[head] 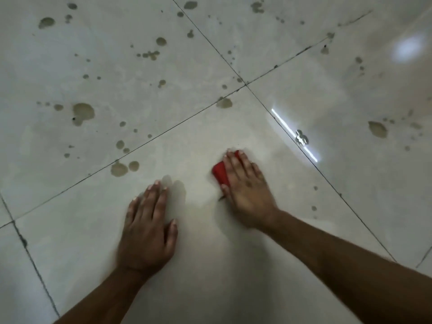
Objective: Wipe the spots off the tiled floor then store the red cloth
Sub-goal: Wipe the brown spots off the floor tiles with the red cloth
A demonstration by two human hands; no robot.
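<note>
Red cloth [219, 172] under right hand [245, 190], long axis toward upper right.

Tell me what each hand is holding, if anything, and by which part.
The right hand presses flat on top of the red cloth, covering most of it. The left hand holds nothing; it rests flat on the tiled floor.
</note>
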